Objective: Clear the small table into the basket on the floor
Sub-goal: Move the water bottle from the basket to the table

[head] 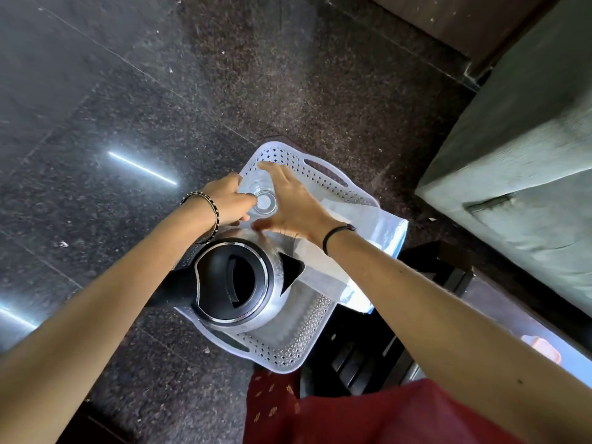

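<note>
Centre frame: left grip (225,200) clamps a clear round glass (266,202) inside the pale perforated plastic basket (288,350); right grip (294,201) splayed apart.

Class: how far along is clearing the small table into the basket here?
Done: the kettle stands in the basket, a white cloth draped over its rim. In hand: the left hand grips a clear glass over the basket, the right hand flat against it. Left: letting go of the glass; the table is only partly in view, so anything remaining there cannot be told.
</note>
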